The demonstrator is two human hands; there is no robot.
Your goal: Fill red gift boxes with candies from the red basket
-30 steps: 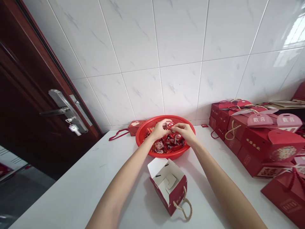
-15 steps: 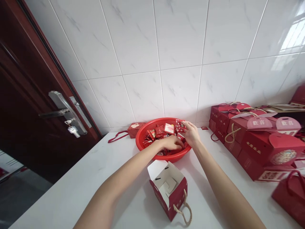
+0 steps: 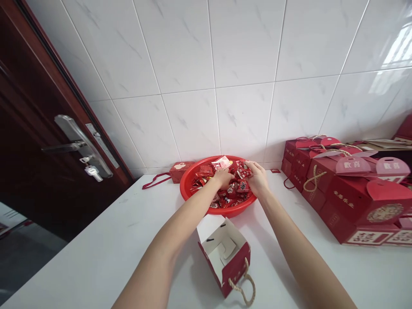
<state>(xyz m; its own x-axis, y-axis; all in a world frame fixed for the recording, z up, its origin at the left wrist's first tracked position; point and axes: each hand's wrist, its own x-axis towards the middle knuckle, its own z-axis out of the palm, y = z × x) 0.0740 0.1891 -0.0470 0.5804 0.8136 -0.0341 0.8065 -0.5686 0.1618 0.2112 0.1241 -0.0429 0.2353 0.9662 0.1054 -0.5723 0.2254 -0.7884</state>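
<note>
A red plastic basket (image 3: 186, 189) holds many small wrapped sweets (image 3: 230, 201), mostly in red wrappers. My left hand (image 3: 222, 178) is inside it, fingers apart and bent over the sweets, touching a pink-and-white packet (image 3: 222, 163) that tilts up behind them. At the basket's right rim, my right hand (image 3: 257, 177) pinches a red patterned packet (image 3: 243, 169) between thumb and fingers. Between my forearms stands a dark red gift box (image 3: 236, 262), its top open and white inside. A beige rope handle (image 3: 246, 296) hangs off its near side.
Several red gift boxes (image 3: 341, 193) with rope handles are stacked on the right. A small red box (image 3: 180, 171) with a ribbon lies left of the basket. A tiled wall (image 3: 189, 124) rises behind the white tabletop (image 3: 128, 240). At left is a dark door (image 3: 35, 111) with keys.
My left hand has moved from the basket's right side up and left, to the pink-and-white packet, which now tilts. My right hand stays at the rim with its packet.
</note>
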